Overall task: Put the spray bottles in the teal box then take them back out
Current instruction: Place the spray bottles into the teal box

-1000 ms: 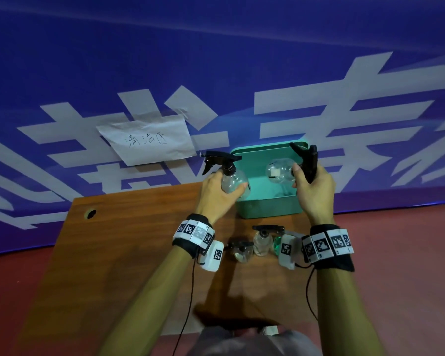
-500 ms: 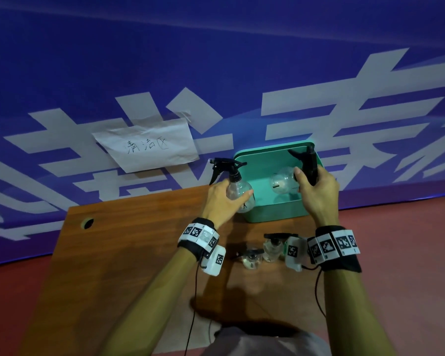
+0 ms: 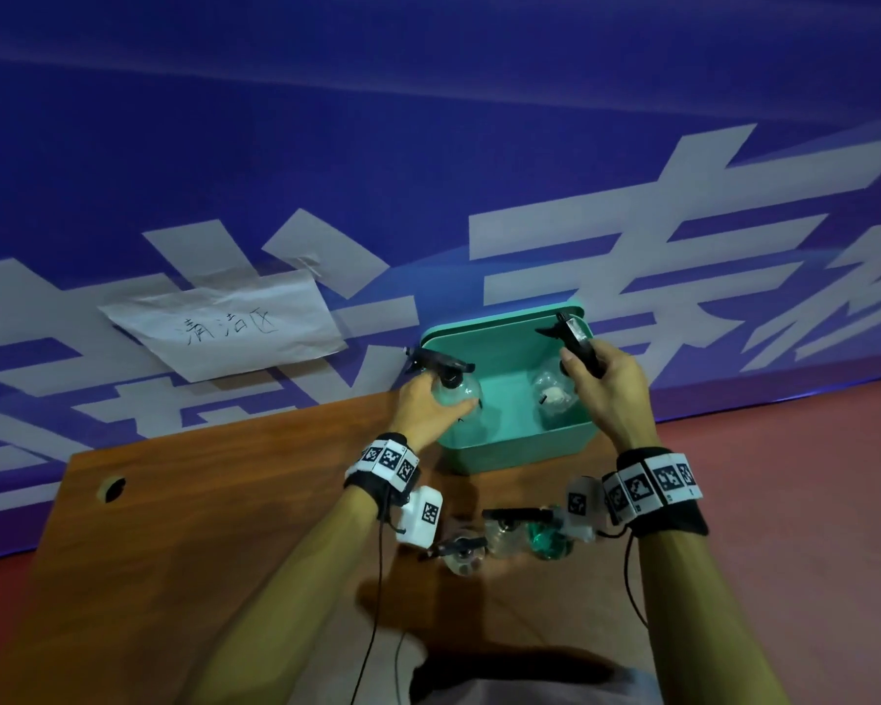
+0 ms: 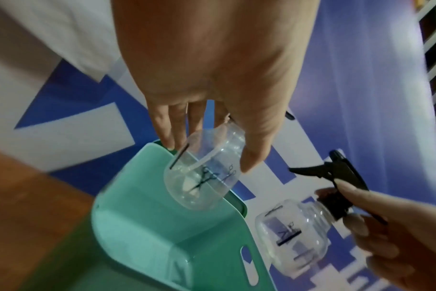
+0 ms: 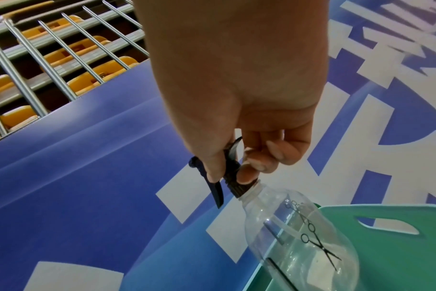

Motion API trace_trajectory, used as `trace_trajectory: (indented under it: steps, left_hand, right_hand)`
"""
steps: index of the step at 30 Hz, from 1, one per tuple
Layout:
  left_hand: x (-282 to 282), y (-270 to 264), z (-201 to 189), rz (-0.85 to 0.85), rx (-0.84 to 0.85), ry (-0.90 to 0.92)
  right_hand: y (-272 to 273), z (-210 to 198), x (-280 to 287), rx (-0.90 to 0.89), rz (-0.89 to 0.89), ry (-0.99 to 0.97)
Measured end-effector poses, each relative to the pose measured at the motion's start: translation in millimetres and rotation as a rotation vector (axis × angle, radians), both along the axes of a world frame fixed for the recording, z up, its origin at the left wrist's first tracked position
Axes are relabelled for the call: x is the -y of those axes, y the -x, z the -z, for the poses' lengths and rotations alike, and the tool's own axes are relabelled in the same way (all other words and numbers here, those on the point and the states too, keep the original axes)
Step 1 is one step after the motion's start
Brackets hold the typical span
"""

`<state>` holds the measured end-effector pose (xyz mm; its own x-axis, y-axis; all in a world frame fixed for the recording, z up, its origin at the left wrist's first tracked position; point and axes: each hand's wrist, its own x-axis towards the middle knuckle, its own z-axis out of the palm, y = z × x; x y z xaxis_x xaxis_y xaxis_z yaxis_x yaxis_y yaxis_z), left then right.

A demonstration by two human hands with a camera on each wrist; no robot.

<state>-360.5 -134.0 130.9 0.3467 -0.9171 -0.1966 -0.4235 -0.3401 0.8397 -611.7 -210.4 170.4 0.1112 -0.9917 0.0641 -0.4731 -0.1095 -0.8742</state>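
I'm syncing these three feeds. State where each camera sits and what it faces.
Head: high, looking down at table, teal box, both forearms.
Left wrist: along left hand gripping a clear bottle over the box.
Right wrist: along right hand pinching a bottle's black sprayer.
Shared: teal box, both bottles.

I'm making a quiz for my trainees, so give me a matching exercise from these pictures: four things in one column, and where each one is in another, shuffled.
Things:
1. left hand
2. right hand
3. teal box
4. green bottle

Places:
A. on the table's near side, between the wrists
B. at the table's far edge
C. round a clear bottle's body
D. on a black trigger head

Pairs: 1-C, 2-D, 3-B, 4-A
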Motion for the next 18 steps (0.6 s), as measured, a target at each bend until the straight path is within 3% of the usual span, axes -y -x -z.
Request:
trace_trajectory:
  steps: [4,11,13,18]
  left_hand:
    - [27,9,15,-0.155,-0.144,0.034]
    - [56,34,32,-0.254,-0.18,-0.113]
    - [64,37,40,-0.217,-0.053,-0.179]
    - [84,49,58,-0.071,0.451,-0.331]
  right_hand:
    - [7,6,39,-0.01,-0.088,-0.023]
    - [8,31,75,-0.032,-0.246,-0.052]
    - [9,48,81,-0.037,-0.259,-0.093]
    - [12,84,101,-0.093,-0.271,-0.206]
